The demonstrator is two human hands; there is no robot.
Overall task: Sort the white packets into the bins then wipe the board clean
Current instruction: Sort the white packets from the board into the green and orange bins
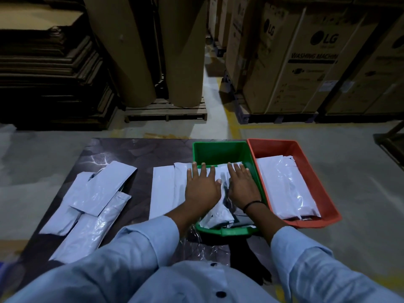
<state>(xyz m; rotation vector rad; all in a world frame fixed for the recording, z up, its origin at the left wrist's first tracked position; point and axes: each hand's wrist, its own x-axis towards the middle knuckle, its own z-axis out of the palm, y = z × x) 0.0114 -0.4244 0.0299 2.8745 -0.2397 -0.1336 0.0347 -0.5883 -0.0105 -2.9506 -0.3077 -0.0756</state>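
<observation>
A dark marbled board point(140, 149) lies on the floor. Several white packets point(96, 193) are spread over its left part, and another white packet point(162, 189) lies flat in the middle. A green bin point(216, 149) stands on the board's right side with white packets in it. My left hand point(202, 186) rests flat, fingers spread, on packets at the green bin's left edge. My right hand point(242, 186) presses flat on the packets inside the green bin. An orange bin point(293, 147) to the right holds a stack of white packets point(286, 186).
Grey concrete floor surrounds the board. Behind it stand large brown paper rolls point(142, 51) on a wooden pallet point(166, 110), a stack of flat cardboard point(50, 73) at the left, and washing machine cartons point(306, 62) at the right. Crumpled clear plastic point(196, 239) lies near me.
</observation>
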